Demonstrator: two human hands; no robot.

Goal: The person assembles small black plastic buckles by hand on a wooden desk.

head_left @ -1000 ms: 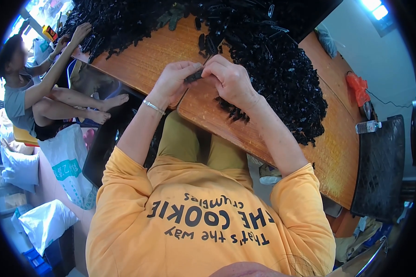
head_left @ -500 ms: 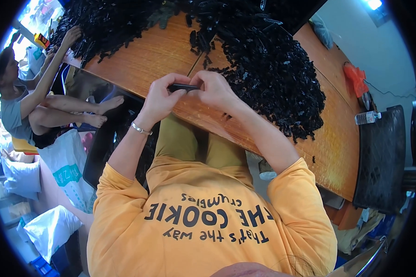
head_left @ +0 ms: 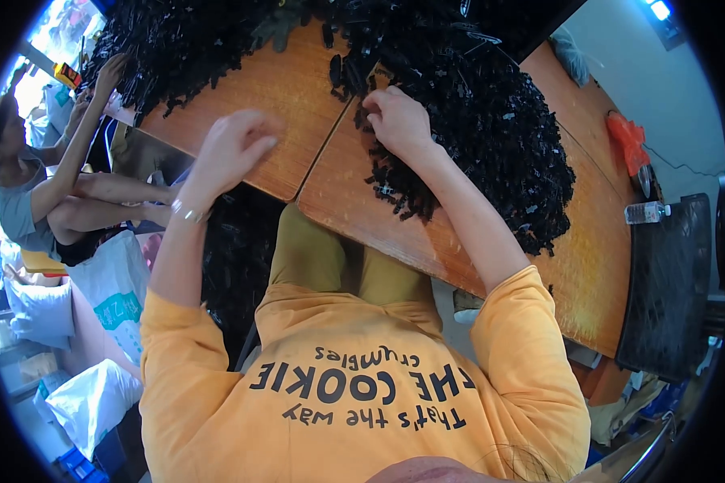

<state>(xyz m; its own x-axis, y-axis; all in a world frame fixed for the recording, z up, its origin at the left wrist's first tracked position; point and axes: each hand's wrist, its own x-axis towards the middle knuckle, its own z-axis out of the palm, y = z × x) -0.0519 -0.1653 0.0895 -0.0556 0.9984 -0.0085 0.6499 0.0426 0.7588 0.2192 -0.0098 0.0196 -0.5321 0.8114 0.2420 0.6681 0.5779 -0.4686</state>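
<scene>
My left hand (head_left: 232,149) is raised over the table's front edge at the left, smeared by motion. Its thumb and fingers stand apart, and no piece shows between them. My right hand (head_left: 398,121) reaches to the near left side of a big heap of small black plastic pieces (head_left: 491,153). Its fingers curl down at the heap's edge; whatever they pinch is hidden. Under them lies the brown wooden table (head_left: 286,105), with a seam running between its two halves.
Another black heap (head_left: 185,56) spreads at the back left, near a seated person (head_left: 32,193). Below the table edge, a dark mass of pieces (head_left: 238,258) lies beside my legs. At the right are a black chair (head_left: 664,282), a clear bottle (head_left: 647,212) and a red bag (head_left: 627,141).
My hands have parted. The black piece they held together is out of sight. My left hand has moved left, and my right hand has gone forward and right to the heap.
</scene>
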